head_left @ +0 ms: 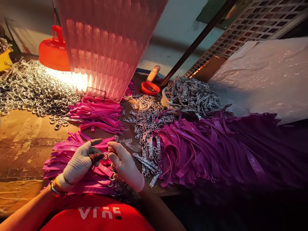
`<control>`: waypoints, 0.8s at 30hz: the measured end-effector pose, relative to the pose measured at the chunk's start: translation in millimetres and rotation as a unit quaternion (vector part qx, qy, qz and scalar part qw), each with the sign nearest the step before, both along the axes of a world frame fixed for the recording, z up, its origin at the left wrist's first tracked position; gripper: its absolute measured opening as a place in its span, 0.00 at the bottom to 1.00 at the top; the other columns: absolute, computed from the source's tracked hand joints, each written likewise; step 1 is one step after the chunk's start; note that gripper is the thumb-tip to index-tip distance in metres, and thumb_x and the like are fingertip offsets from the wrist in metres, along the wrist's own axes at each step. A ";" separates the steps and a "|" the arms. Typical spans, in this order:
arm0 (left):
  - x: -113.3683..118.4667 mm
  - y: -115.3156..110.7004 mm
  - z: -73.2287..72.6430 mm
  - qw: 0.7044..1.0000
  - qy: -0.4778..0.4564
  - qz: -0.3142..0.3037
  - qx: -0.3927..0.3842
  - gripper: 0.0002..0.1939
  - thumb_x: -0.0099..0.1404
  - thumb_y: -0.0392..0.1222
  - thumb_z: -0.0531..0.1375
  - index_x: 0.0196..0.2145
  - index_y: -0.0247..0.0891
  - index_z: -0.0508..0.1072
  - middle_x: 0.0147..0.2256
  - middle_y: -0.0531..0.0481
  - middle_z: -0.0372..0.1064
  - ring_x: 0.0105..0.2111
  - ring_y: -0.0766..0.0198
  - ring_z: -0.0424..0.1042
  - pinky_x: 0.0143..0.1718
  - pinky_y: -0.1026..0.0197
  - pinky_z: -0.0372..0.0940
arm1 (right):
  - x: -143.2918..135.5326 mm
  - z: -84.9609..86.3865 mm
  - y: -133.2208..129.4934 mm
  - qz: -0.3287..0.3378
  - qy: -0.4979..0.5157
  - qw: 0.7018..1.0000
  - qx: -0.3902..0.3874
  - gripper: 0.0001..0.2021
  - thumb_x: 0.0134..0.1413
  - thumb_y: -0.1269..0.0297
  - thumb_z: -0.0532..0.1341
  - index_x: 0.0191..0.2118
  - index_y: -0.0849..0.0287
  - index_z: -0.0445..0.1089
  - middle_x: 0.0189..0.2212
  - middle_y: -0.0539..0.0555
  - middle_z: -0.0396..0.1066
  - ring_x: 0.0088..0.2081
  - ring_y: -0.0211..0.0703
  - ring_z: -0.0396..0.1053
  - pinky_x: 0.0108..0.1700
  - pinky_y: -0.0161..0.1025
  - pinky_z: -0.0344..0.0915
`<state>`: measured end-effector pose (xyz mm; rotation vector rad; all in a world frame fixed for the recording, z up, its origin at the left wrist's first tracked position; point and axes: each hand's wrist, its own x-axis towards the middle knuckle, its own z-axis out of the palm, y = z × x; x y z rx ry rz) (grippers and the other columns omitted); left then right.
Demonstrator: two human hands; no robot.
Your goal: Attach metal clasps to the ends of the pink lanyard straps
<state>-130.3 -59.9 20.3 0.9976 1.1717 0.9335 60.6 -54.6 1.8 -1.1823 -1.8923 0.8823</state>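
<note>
My left hand (80,162), in a dotted knit glove with dark brown wrapping on a finger, is closed in a pinch. A small metal ring (105,156) shows at its fingertips. Facing it, my right hand (126,165) wears a thin white glove, its thumb and fingers curled close together; what they grip is too small to make out. Both hands are over a pile of pink straps (57,157) with metal ends. Under and beside my right hand lie metal chain-like pieces (146,165).
A red lamp (51,53) lights a heap of metal rings (29,89). Beside it hangs a ribbed translucent sheet (103,48). More straps (204,150) lie at right, below a tub (165,98) heaped with metal pieces. A small orange bowl (150,89) stands behind. A plastic-wrapped bundle (269,77) is far right.
</note>
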 end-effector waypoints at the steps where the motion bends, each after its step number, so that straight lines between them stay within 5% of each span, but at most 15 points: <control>1: 0.9 0.0 -0.8 1.000 0.005 -0.004 0.011 0.35 0.61 0.46 0.66 0.62 0.36 0.62 0.26 0.55 0.70 0.21 0.69 0.64 0.22 0.66 0.57 | -0.3 2.5 0.4 0.014 -0.020 1.000 0.016 0.15 0.67 0.65 0.55 0.57 0.55 0.65 0.49 0.55 0.73 0.50 0.44 0.70 0.53 0.41 0.66; 4: 5.6 1.5 -5.4 0.999 -0.005 -0.017 0.040 0.30 0.62 0.42 0.63 0.60 0.37 0.62 0.25 0.58 0.67 0.19 0.71 0.60 0.21 0.67 0.55 | -5.3 8.1 2.6 0.050 -0.128 0.988 0.075 0.11 0.65 0.69 0.56 0.51 0.57 0.69 0.44 0.56 0.74 0.45 0.44 0.70 0.48 0.40 0.65; 8: 13.5 7.1 -10.1 0.999 -0.034 -0.015 0.011 0.24 0.59 0.41 0.62 0.53 0.35 0.65 0.23 0.60 0.63 0.18 0.73 0.56 0.19 0.68 0.52 | -14.3 10.9 5.4 0.007 -0.275 0.953 0.126 0.07 0.60 0.69 0.57 0.31 0.58 0.70 0.27 0.53 0.71 0.32 0.43 0.66 0.36 0.38 0.57; 15: 18.7 31.0 -6.8 0.999 0.010 -0.037 -0.007 0.23 0.60 0.44 0.63 0.52 0.34 0.70 0.26 0.55 0.68 0.19 0.71 0.60 0.19 0.68 0.55 | -5.4 3.9 6.7 -0.028 -0.175 0.984 -0.005 0.10 0.62 0.62 0.60 0.29 0.57 0.67 0.21 0.46 0.69 0.24 0.36 0.63 0.28 0.35 0.50; 17: 19.8 56.0 -5.8 0.989 0.081 -0.116 0.038 0.17 0.63 0.44 0.60 0.48 0.34 0.74 0.24 0.55 0.68 0.18 0.70 0.60 0.20 0.66 0.57 | -3.4 -3.4 7.5 -0.073 -0.127 0.989 -0.013 0.12 0.66 0.60 0.57 0.30 0.56 0.66 0.23 0.48 0.70 0.25 0.37 0.65 0.29 0.34 0.52; 19: 24.0 94.1 -5.3 0.949 0.215 -0.190 0.130 0.12 0.66 0.42 0.57 0.42 0.35 0.77 0.25 0.52 0.71 0.21 0.67 0.65 0.24 0.65 0.62 | -4.5 -10.9 7.8 -0.108 -0.099 0.989 0.007 0.14 0.68 0.62 0.54 0.29 0.56 0.66 0.23 0.49 0.70 0.27 0.38 0.66 0.31 0.35 0.54; 21: 33.8 140.7 -5.1 0.862 0.404 -0.188 0.243 0.11 0.67 0.41 0.58 0.43 0.37 0.78 0.36 0.47 0.76 0.35 0.61 0.74 0.37 0.62 0.68 | -7.2 -16.3 7.7 -0.097 -0.111 0.989 0.031 0.14 0.67 0.64 0.53 0.28 0.56 0.66 0.22 0.48 0.69 0.27 0.38 0.66 0.31 0.35 0.53; 24: 59.5 207.6 -5.7 0.816 0.492 -0.171 0.252 0.11 0.68 0.36 0.58 0.45 0.34 0.77 0.44 0.38 0.75 0.45 0.52 0.74 0.45 0.54 0.67 | -10.2 -19.2 8.2 -0.056 -0.157 0.985 0.036 0.14 0.65 0.64 0.56 0.25 0.56 0.65 0.21 0.47 0.68 0.25 0.36 0.66 0.30 0.36 0.50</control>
